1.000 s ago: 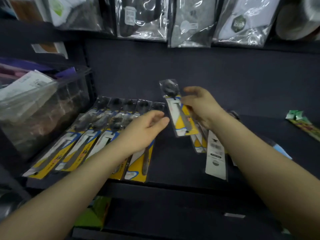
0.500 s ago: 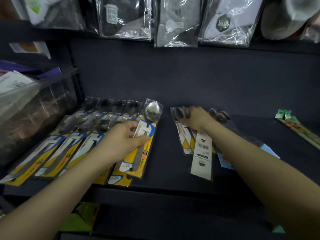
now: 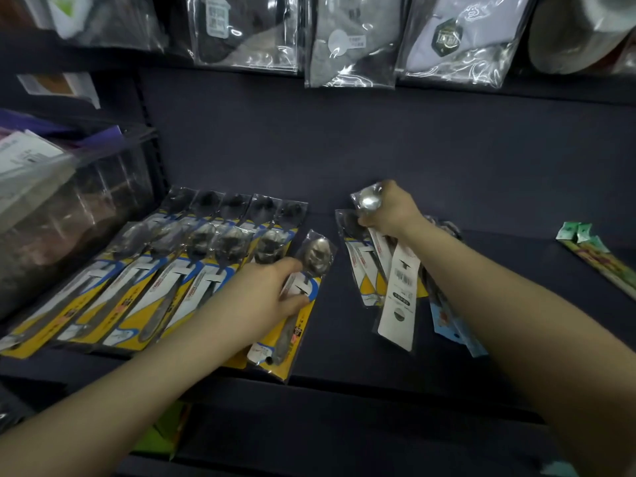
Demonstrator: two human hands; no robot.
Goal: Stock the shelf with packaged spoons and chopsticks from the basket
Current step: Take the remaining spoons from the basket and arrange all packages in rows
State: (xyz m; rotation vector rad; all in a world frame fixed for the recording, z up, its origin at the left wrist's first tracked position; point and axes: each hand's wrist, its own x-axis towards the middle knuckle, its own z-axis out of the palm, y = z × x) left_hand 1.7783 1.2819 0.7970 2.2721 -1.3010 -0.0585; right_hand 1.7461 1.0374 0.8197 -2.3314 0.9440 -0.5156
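Several yellow-and-blue spoon packs (image 3: 148, 284) lie in overlapping rows on the left of the dark shelf (image 3: 344, 339). My left hand (image 3: 261, 297) rests on the rightmost spoon pack (image 3: 311, 266), thumb and fingers pinching it as it lies at the end of the row. My right hand (image 3: 392, 211) grips the top of another spoon pack (image 3: 399, 290), its white back facing me, lifted from a small pile of packs (image 3: 364, 270) in the shelf's middle. A green chopstick pack (image 3: 599, 256) lies at the far right.
A clear plastic bin (image 3: 58, 201) with packaged goods stands at the left end of the shelf. Bagged items (image 3: 347, 39) hang from the shelf above. A blue-backed pack (image 3: 454, 325) lies under my right forearm. Bare shelf shows between the row and the pile.
My left hand took the spoon pack from my right and laid it at the row's right end. My right hand dropped to the pile and raised another pack.
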